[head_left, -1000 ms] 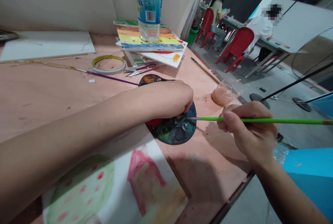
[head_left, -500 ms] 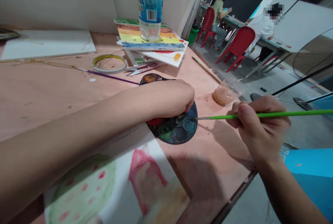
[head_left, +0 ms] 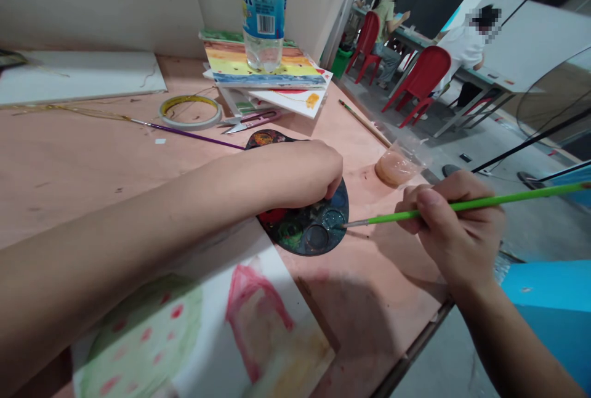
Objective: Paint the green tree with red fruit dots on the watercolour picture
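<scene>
The right hand pinches a green brush between thumb and fingers, its tip just at a well of the round palette, while the left hand lies curled over the palette's far side, though whether it grips the palette I cannot tell. Just beside the palette on the right sits a clear plastic cup of pinkish liquid, a painting lies touching its near edge, and beyond it are snips, a purple brush and a tape roll.
</scene>
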Demonstrator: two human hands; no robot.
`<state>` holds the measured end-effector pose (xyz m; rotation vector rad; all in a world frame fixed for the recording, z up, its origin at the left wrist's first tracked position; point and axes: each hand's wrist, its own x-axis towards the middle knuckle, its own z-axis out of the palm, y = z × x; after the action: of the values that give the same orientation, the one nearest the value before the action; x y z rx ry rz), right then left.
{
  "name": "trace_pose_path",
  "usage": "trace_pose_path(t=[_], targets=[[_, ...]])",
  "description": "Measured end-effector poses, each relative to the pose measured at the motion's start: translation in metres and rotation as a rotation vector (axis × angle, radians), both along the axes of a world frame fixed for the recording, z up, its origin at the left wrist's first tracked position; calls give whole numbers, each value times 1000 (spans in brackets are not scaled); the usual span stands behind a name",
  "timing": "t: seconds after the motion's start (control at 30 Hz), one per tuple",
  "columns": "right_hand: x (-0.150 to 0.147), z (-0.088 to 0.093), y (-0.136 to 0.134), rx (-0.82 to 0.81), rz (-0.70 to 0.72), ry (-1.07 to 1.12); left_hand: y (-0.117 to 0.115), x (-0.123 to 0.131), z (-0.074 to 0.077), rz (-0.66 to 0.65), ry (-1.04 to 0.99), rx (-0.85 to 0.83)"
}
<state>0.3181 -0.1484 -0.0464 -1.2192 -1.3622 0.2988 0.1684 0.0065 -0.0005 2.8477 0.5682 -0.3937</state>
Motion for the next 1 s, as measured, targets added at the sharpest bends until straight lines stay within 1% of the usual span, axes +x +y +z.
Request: trace_pose_path(t=[0.1, 0.17, 0.23, 0.33, 0.43, 0.47, 0.53, 0.63, 0.7, 0.8, 0.9, 1.0], targets=[[3, -3, 0, 19, -167, -57, 4, -1, -6, -40, -52, 17], [4, -3, 1, -2, -214, -108, 6, -2, -8, -53, -61, 20], [5, 2, 3, -60, -219, -130, 6, -2, -7, -49, -64, 18], [6, 16, 10, -164, -163, -162, 4, -2, -2, -36, -49, 5], [6, 34, 17, -255, -18, -228, 1, -2, 3, -26, -34, -10], [5, 39, 19, -266, 20, -254, 0, -2, 4, -16, -28, -10], [6, 43, 21, -251, 38, -283, -1, -2, 5, -3, -23, -8], [8, 39, 19, -222, 1, -256, 0, -3, 2, -9, -33, 1], [10, 31, 15, -222, -16, -204, 2, -3, -1, -31, -56, 9], [12, 20, 9, -213, -80, -77, 3, -3, -4, -38, -53, 23], [13, 12, 3, -237, -80, 23, 0, -2, -2, -18, -23, 31], [12, 8, -2, -216, -68, 22, -2, -2, 1, -12, -5, 29]])
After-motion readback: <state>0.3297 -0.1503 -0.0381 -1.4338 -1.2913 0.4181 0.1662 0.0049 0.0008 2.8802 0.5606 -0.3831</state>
